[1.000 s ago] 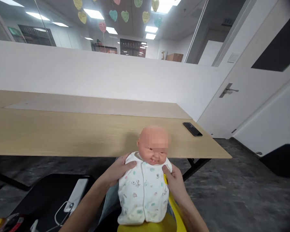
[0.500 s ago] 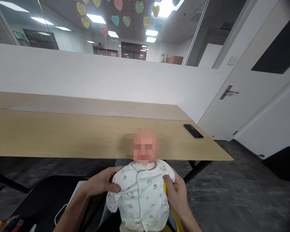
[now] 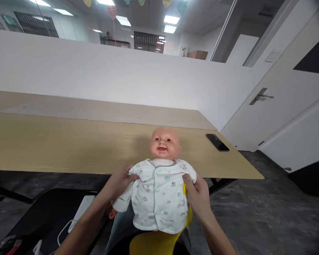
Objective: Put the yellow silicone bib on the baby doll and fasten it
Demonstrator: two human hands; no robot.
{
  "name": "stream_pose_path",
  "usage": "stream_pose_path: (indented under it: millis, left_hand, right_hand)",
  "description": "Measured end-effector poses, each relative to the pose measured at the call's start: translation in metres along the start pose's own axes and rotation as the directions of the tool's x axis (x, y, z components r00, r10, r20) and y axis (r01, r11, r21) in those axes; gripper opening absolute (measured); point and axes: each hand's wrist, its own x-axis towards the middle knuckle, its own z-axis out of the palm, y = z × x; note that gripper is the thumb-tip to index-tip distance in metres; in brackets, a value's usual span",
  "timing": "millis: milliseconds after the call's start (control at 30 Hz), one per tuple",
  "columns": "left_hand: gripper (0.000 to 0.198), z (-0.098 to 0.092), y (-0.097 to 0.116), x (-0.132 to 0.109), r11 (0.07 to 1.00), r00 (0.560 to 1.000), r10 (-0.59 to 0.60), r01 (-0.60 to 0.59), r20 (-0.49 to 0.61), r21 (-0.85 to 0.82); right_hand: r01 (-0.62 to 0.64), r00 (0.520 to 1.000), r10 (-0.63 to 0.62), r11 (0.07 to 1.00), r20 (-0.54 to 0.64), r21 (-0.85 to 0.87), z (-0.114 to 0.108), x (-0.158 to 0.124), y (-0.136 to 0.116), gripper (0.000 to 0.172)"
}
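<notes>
A bald baby doll in a white printed baby jacket faces me at the table's near edge. My left hand grips the doll by the jacket's shoulder on the left, thumb on the front. On the other side my right hand pinches the jacket near the shoulder and armpit. One doll hand pokes out of the left sleeve; the other arm is hidden behind my right hand. Yellow material shows under the jacket hem, above my lap.
A wooden table runs across in front, with a black phone near its right end. At the lower left a black chair holds a white flat device with a cable. A white door stands to the right.
Both hands have raised the doll a little, so its head sits higher over the table and the hem and yellow material show more. The view has tilted down.
</notes>
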Motion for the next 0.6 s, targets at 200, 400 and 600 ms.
stream_pose_path:
  millis: [200,400,600]
  left_hand:
    - [0.031,-0.013,0.001,0.042,0.998,0.999,0.035,-0.036,-0.008,-0.054]
    - [0.026,-0.028,0.011,0.086,0.998,0.998,0.055,-0.055,-0.012,0.021]
    - [0.028,-0.034,0.011,0.123,0.995,0.997,0.071,-0.070,-0.012,0.075]
  right_hand:
    - [-0.072,0.997,0.072,0.997,0.005,0.014,0.004,0.044,-0.003,0.054]
    - [-0.070,0.997,0.070,0.998,0.014,-0.010,0.004,0.095,-0.011,0.060]
    - [-0.059,0.998,0.059,0.998,-0.028,-0.008,0.011,0.133,0.003,0.062]
